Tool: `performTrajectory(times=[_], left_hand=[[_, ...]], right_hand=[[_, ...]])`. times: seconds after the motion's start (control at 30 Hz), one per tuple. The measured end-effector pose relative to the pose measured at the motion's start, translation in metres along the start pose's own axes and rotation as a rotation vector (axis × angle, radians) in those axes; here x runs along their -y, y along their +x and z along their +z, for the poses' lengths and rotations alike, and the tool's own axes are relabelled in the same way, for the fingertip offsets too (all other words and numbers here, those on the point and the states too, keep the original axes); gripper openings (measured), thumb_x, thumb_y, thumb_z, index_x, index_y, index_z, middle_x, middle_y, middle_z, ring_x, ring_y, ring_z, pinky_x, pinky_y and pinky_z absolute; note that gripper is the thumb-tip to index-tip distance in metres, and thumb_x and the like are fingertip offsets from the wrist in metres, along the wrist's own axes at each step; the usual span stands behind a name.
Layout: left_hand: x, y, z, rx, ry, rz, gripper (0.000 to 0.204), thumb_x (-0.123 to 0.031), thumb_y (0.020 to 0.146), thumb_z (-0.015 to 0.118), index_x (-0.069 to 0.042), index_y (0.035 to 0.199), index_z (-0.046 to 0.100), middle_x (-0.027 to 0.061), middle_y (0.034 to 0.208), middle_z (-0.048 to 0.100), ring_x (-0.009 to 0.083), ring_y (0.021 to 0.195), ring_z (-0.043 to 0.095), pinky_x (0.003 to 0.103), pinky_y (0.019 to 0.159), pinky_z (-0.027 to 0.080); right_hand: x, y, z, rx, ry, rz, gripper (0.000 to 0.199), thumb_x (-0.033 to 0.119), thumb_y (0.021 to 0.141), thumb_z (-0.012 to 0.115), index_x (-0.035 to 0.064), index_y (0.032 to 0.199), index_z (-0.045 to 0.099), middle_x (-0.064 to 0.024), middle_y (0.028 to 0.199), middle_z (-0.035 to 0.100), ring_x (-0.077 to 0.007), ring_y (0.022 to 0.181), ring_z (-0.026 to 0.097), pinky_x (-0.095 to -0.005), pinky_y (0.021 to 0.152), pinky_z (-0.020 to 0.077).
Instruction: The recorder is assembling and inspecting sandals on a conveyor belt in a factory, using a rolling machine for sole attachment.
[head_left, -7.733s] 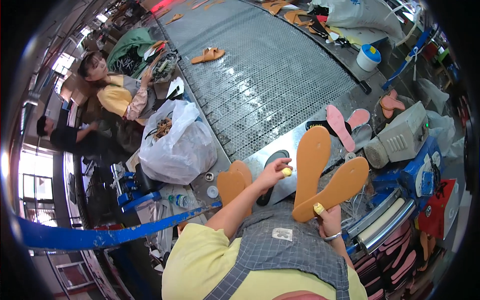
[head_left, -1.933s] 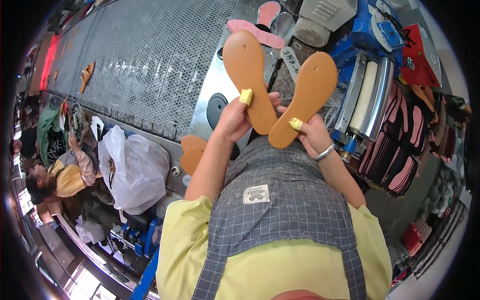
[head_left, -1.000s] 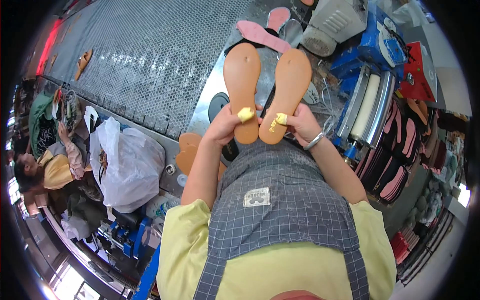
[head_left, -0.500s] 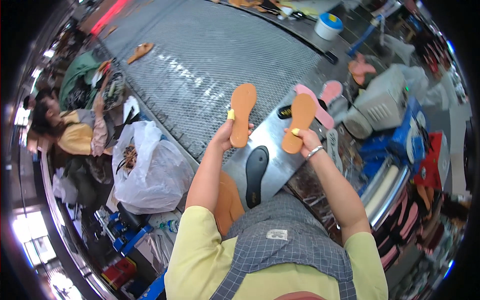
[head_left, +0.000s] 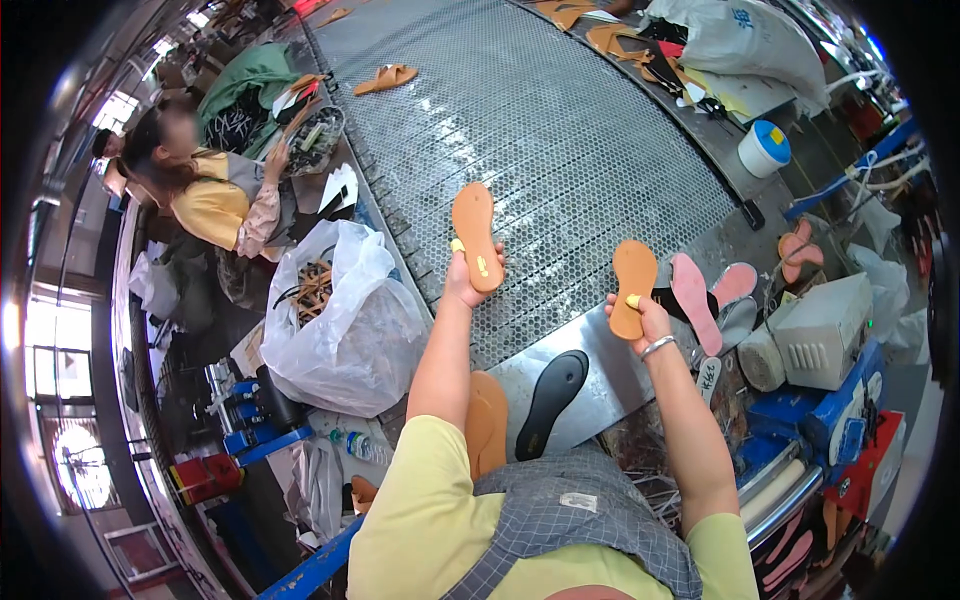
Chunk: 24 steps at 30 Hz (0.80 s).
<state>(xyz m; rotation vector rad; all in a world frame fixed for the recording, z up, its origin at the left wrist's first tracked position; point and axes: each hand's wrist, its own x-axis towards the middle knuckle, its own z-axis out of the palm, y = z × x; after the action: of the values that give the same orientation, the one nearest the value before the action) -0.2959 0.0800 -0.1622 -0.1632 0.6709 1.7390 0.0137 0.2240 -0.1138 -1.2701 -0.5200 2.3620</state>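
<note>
My left hand (head_left: 468, 279) is closed round the heel end of a tan insole (head_left: 473, 215), its toe end pointing away over the mesh belt. A gold mark shows near the heel. My right hand (head_left: 651, 322) grips a second tan insole (head_left: 635, 270) by its lower part, thumb across the top. Both thumbs have yellow wrapping. Between my arms, a black insole (head_left: 552, 398) lies on the shiny metal plate (head_left: 600, 385). Close to my apron, more tan soles (head_left: 486, 425) lie to its left, partly hidden by my arm.
Ahead stretches a metal mesh conveyor belt (head_left: 560, 150) with a tan sandal upper (head_left: 385, 80) on it. A plastic bag of scraps (head_left: 345, 345) stands at left, near a co-worker (head_left: 215, 190). Pink insoles (head_left: 693, 300) and a grey-white machine (head_left: 825, 325) are at right.
My hands have moved farther apart, each still holding its tan insole. The left insole has turned, showing its gold heel mark. The whole view has shifted.
</note>
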Motion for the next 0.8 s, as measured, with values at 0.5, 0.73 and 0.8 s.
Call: performTrajectory(times=[0.5,0.73,0.8], left_hand=[[-0.009,-0.018,-0.005,0.103,0.069,-0.099,0.049,-0.039,0.098,0.024,-0.004,0.126,0.045,0.0147,0.112,0.054,0.0245,0.083,0.056,0.040,0.069,0.054],[-0.036,-0.028,-0.012,-0.039,-0.031,-0.021,0.054,-0.043,0.098,0.021,-0.004,0.125,0.047,0.0156,0.108,0.057,0.0276,0.082,0.058,0.041,0.069,0.052],[-0.037,-0.031,-0.013,0.041,-0.064,0.004,0.050,-0.038,0.098,0.022,-0.003,0.124,0.047,0.0153,0.107,0.057,0.0276,0.083,0.058,0.041,0.070,0.053]], right_hand=[[0.017,0.007,0.011,-0.032,0.042,-0.082,0.034,-0.002,0.091,0.041,0.0015,0.125,0.041,-0.0234,0.110,0.059,-0.0373,0.091,0.064,-0.0445,0.071,0.0558],[0.018,0.002,0.022,0.179,0.081,-0.131,0.035,0.000,0.092,0.038,0.0017,0.127,0.039,-0.0254,0.112,0.058,-0.0352,0.089,0.064,-0.0434,0.074,0.0555],[0.013,0.001,0.025,0.114,0.023,-0.091,0.036,0.000,0.092,0.039,0.0027,0.128,0.037,-0.0245,0.113,0.058,-0.0319,0.085,0.064,-0.0399,0.071,0.0561]])
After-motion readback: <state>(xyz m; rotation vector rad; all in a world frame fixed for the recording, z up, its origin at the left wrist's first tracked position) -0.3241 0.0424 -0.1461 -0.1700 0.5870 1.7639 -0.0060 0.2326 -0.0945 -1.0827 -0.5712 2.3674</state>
